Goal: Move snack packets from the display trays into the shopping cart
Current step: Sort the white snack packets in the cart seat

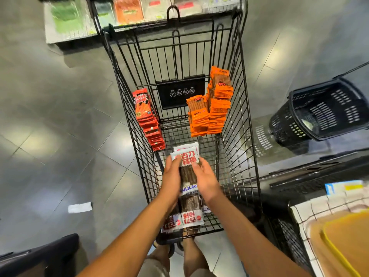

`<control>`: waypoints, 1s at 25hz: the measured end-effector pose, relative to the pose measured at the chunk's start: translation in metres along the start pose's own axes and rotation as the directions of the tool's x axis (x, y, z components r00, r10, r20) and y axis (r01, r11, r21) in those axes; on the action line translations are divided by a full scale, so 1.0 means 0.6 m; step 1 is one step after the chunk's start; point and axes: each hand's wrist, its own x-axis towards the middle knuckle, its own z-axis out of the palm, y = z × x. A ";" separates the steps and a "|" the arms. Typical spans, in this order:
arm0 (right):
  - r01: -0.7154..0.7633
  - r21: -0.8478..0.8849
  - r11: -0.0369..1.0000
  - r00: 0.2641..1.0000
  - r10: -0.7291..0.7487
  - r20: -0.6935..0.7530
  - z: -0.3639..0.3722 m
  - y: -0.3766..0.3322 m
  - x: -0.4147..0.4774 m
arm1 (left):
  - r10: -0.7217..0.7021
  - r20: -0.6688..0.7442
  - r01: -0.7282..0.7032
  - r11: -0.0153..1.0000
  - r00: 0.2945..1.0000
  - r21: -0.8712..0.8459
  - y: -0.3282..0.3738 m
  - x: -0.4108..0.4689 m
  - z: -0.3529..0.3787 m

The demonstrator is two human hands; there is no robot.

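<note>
Fingers (173, 160) of left hand (171, 177), right hand (206, 181) gripping white packets (187, 157) — inside cart (242, 108)

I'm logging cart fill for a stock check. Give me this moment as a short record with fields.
cart: black wire shopping cart, seen from above
left side: red packets stacked against the wall
far right: orange packets in stacks
near end: loose white packets on the cart floor
hands: left hand and right hand grip a white bundle
beside cart: black basket
</note>
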 end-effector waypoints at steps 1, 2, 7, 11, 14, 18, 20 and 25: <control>0.009 0.007 1.000 1.000 -0.008 -0.021 0.003 -0.008 -0.006 | 0.011 -0.004 -0.010 0.999 1.000 0.042 0.002 -0.004 0.005; 0.029 -0.004 1.000 0.999 -0.029 -0.046 0.006 -0.015 -0.013 | 0.016 -0.005 -0.016 0.996 1.000 0.083 0.004 -0.008 0.008; 0.015 -0.222 0.975 0.999 -0.021 -0.026 -0.017 -0.021 -0.015 | 0.048 0.081 -0.059 0.989 0.996 0.139 0.003 -0.009 -0.002; 0.007 -0.252 0.968 1.000 -0.005 0.008 -0.043 -0.017 -0.006 | 0.093 0.187 -0.147 0.943 0.978 0.297 0.016 0.003 -0.023; 0.067 -0.264 0.962 0.997 -0.052 0.063 -0.054 -0.020 -0.006 | 0.124 0.220 -0.203 0.899 0.968 0.387 0.013 0.013 -0.030; 0.074 -0.296 0.952 0.994 -0.048 0.095 -0.067 -0.013 0.000 | 0.115 0.308 -0.278 0.779 0.944 0.562 0.002 0.021 -0.042; 0.043 -0.269 0.962 0.997 -0.022 0.080 -0.083 -0.009 0.007 | 0.209 0.352 -0.405 0.581 0.912 0.706 -0.007 0.026 -0.055; -0.049 -0.288 0.957 0.992 0.014 -0.122 -0.163 0.055 0.051 | 0.492 0.413 -0.403 -0.131 0.767 0.906 -0.054 0.037 -0.129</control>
